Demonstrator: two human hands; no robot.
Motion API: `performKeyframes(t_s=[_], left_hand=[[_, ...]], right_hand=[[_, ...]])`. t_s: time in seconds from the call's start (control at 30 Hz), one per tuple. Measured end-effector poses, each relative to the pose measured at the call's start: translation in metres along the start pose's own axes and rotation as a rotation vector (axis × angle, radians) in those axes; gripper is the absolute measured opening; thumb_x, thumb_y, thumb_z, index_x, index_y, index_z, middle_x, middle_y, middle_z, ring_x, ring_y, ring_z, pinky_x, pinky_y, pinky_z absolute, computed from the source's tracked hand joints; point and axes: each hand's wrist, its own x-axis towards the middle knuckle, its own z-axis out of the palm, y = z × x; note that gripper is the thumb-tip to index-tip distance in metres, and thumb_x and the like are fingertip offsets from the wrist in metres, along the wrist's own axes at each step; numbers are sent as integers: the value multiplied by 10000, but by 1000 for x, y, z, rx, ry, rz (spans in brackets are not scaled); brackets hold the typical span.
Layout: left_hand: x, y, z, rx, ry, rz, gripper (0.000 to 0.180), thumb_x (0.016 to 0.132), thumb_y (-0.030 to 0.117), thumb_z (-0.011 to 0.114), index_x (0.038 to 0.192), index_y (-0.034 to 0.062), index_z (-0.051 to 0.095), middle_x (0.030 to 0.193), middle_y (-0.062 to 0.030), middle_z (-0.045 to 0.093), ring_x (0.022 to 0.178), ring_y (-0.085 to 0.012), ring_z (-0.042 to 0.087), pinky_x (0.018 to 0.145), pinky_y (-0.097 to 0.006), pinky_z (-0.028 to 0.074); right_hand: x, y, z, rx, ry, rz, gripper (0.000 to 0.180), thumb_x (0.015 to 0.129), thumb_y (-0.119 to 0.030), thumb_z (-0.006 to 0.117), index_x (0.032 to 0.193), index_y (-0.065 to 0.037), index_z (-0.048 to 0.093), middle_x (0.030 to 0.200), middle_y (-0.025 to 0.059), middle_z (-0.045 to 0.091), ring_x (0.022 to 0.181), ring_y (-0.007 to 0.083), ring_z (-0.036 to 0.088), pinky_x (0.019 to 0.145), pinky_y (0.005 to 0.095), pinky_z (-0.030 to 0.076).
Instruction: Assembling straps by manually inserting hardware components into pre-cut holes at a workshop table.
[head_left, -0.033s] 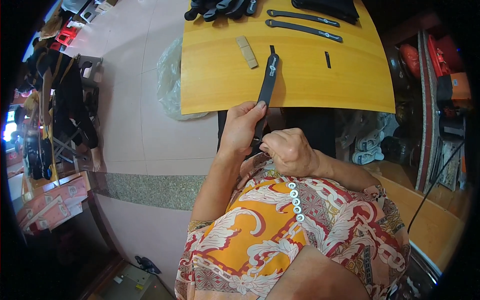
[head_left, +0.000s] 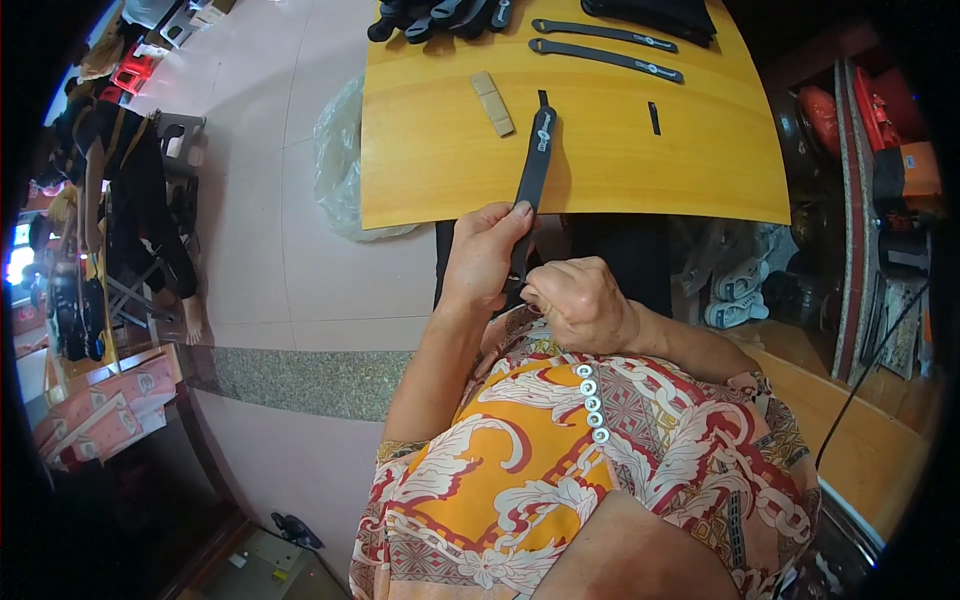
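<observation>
My left hand (head_left: 487, 250) is closed round a black strap (head_left: 534, 165) with a rounded end and pale printing, the thumb lying flat on it. The strap's far part reaches over the near edge of the yellow table (head_left: 430, 180). Its lower end comes down between my two hands, where something small and shiny shows. My right hand (head_left: 580, 300) is bunched in a pinch at that lower end; its fingertips are mostly hidden. Two similar black straps (head_left: 605, 60) (head_left: 605, 35) lie side by side at the back of the table.
On the table are a folded cardboard strip (head_left: 492, 104), a short black strip (head_left: 654, 118), a heap of black straps (head_left: 440, 20) and a black pouch-like item (head_left: 655, 18). A clear plastic bag (head_left: 340, 160) hangs at the left edge. Shelving (head_left: 848, 220) stands right; another person (head_left: 130, 170) is far left.
</observation>
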Motion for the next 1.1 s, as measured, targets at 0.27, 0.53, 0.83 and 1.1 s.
performKeyframes(t_s=[0.27,0.53,0.83,1.1], left_hand=[[-2,-13,18,-72,66,-11,166,862,151,538,812,-1,583,592,-28,533,452,-85,444,425,-204,351],[-18,-3,27,-276,7,119,334,893,148,467,1184,-15,463,791,-116,590,690,-153,569,602,-251,460],[-36,-4,-7,328,-279,487,685,759,214,710,1303,-24,370,1117,-99,525,970,-131,510,866,-280,407],[-23,-5,-12,-225,-388,423,838,767,503,586,1316,-56,291,1074,-149,513,891,-204,559,760,-318,494]], right_hand=[[-20,-13,-2,24,93,164,101,776,1,577,739,18,485,590,165,486,529,333,541,453,385,414],[-3,-21,-38,-312,-85,68,162,737,19,576,875,35,493,696,140,501,602,304,543,550,371,446],[14,-20,-43,-210,126,-70,342,693,58,539,1018,80,434,759,161,528,656,305,567,583,362,471],[10,-16,-42,72,14,0,310,735,150,501,1033,65,495,846,174,566,738,284,608,634,324,507]])
